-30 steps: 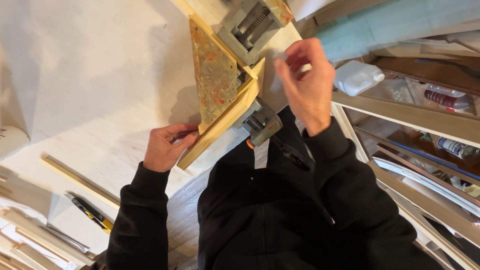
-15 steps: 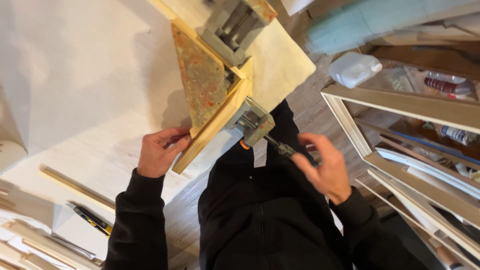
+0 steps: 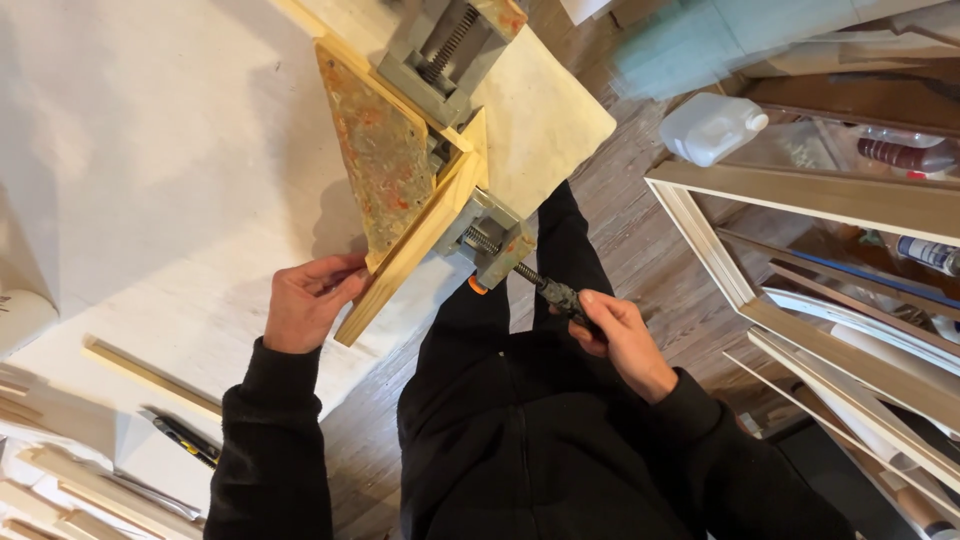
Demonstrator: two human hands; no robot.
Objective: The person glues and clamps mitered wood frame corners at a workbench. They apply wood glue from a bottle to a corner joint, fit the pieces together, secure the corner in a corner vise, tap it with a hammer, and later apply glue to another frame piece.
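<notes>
Your left hand (image 3: pixel 305 305) is down on the white desk (image 3: pixel 150 180). Its fingers (image 3: pixel 345 268) curl around the near end of the long pale wooden strip (image 3: pixel 415 255), which lies slanted at the desk's edge. A flat three-cornered board with orange and grey speckles (image 3: pixel 380 165) sits right against that strip.

Your right hand (image 3: pixel 620 340) is off the desk, over the wooden floor (image 3: pixel 620 230). Its fingers (image 3: pixel 590 318) are shut around the dark handle of the screw (image 3: pixel 550 290) that sticks out of the grey metal corner clamp (image 3: pixel 490 240). The clamp squeezes the corner where the strip meets another strip.

A white plastic jug (image 3: pixel 712 125) lies on the floor beside a stack of pale picture frames (image 3: pixel 800 200). A black and yellow knife (image 3: pixel 185 440) and loose wooden sticks (image 3: pixel 150 375) lie on the desk near your left arm.
</notes>
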